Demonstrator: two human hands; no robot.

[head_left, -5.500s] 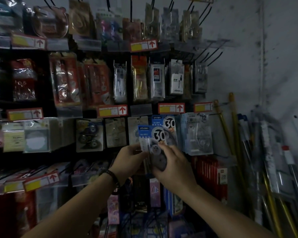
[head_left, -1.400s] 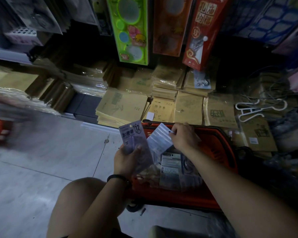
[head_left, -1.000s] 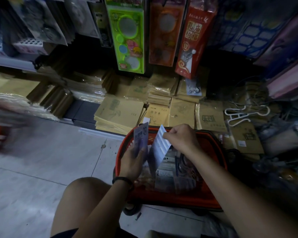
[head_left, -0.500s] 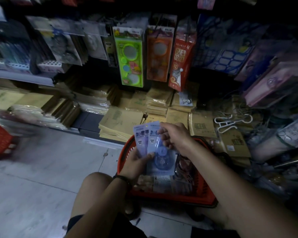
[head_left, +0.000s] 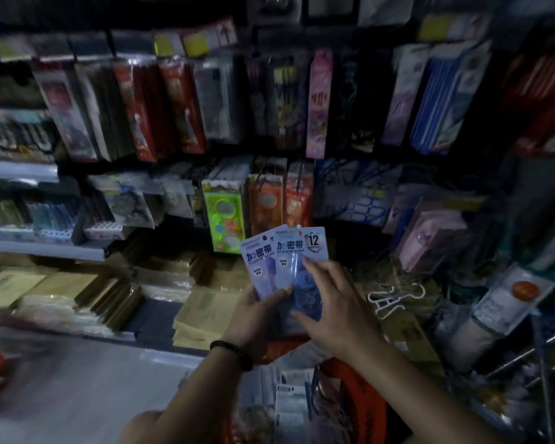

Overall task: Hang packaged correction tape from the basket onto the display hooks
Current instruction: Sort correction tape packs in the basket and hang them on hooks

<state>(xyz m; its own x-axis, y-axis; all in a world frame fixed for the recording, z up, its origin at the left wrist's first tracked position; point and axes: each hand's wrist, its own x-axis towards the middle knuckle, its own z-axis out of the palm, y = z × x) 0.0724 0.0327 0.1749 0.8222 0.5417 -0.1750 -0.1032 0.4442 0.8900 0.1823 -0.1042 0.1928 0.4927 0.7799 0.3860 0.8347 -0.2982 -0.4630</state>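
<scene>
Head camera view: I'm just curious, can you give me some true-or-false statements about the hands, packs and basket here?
1. Both the left hand and the right hand hold the correction tape packs. True.
2. The packs already hang on a hook. False: both are in the hands.
3. One pack shows the number 12. True.
4. The basket is green. False: it is red.
5. The dark wristband is on the right wrist. False: on the left.

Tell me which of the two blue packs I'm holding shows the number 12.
The pack on the right, with a 12 badge in its top corner; the pack on the left shows no number.
</scene>
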